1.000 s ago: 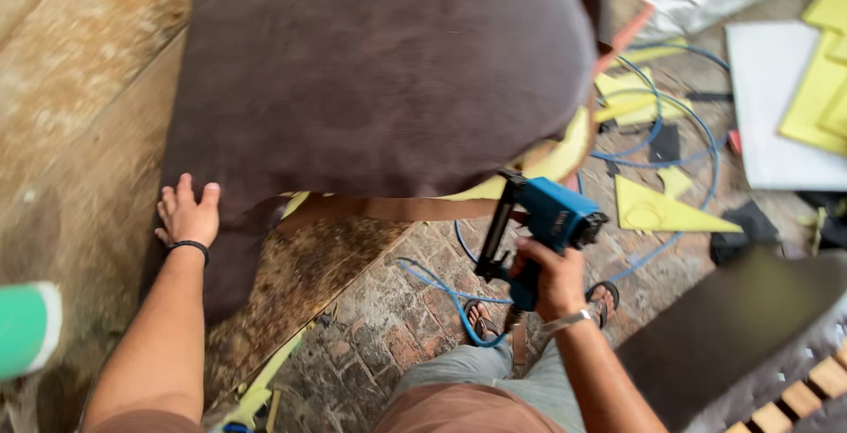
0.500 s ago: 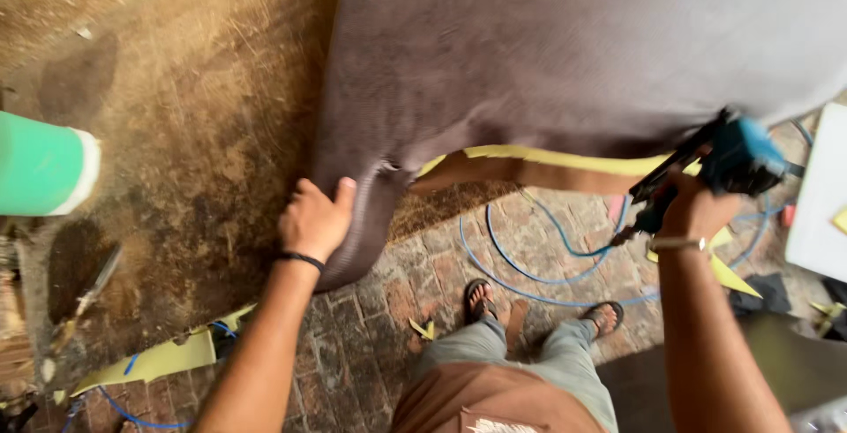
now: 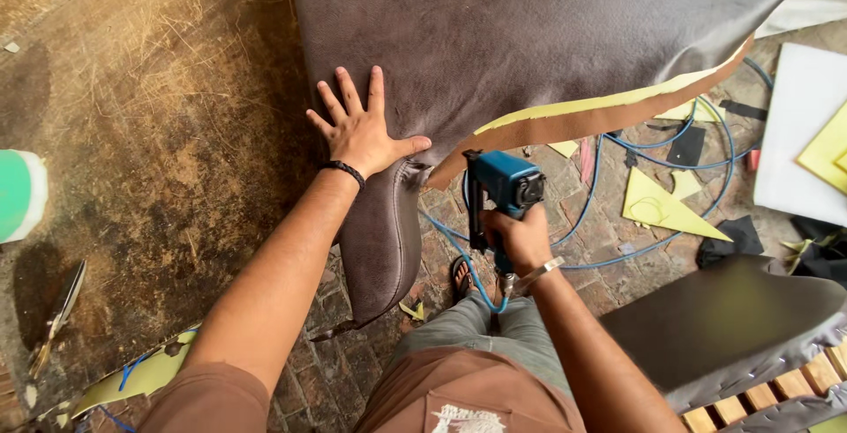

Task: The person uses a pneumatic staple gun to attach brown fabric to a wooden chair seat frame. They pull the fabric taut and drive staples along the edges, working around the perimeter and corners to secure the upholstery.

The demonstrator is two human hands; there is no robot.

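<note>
Left hand (image 3: 362, 133), fingers spread, presses brown leather cover (image 3: 529, 36); right hand (image 3: 522, 240) grips blue staple gun (image 3: 510, 184).

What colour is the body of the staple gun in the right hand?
Blue, with black nose and magazine; the staple gun shows clearly in the head view, gripped by the right hand.

The left hand (image 3: 363, 131) lies flat, palm down, with its 4 fingers spread and pointing away from the body and the thumb stretched out to the right. A dark band circles its wrist. The left arm reaches forward from the lower left, nearly straight, bare to the short brown sleeve at the shoulder. The right hand (image 3: 522, 240) is curled tight in a fist-like grip, knuckles up, held lower and closer to the body than the left. A metal bracelet sits on its wrist. The right forearm rises from the lower right, elbow bent.
</note>
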